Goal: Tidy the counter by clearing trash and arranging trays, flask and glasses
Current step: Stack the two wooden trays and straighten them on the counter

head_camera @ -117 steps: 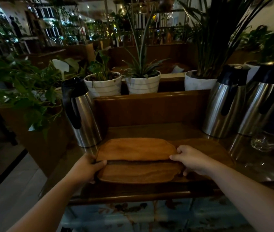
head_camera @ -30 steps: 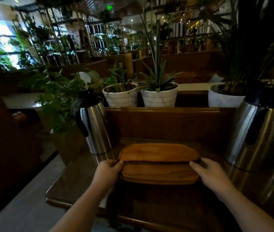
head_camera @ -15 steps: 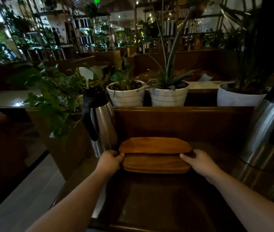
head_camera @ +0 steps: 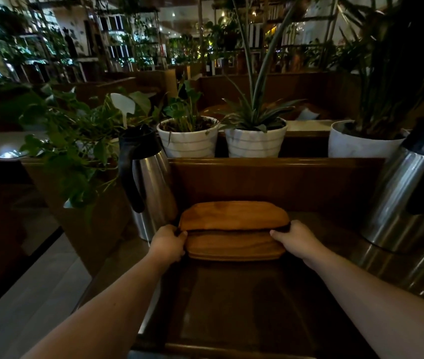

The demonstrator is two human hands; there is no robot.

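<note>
A stack of wooden trays [head_camera: 234,230] sits on the dark counter [head_camera: 231,307], close to the wooden back panel. My left hand [head_camera: 168,242] grips the stack's left end, and my right hand [head_camera: 293,238] grips its right end. A steel flask [head_camera: 148,182] with a black lid and handle stands just left of the trays, almost touching them. Two more steel flasks [head_camera: 407,198] stand at the right. No glasses or trash show in this view.
The wooden back panel [head_camera: 270,177] rises behind the trays, with white plant pots [head_camera: 255,141] on the ledge above it. A leafy plant [head_camera: 76,146] hangs over the counter's left side. The floor [head_camera: 24,294] drops away at the left.
The trays have slid further back toward the wooden panel and sit nearer the left flask. Both hands stay at the stack's ends.
</note>
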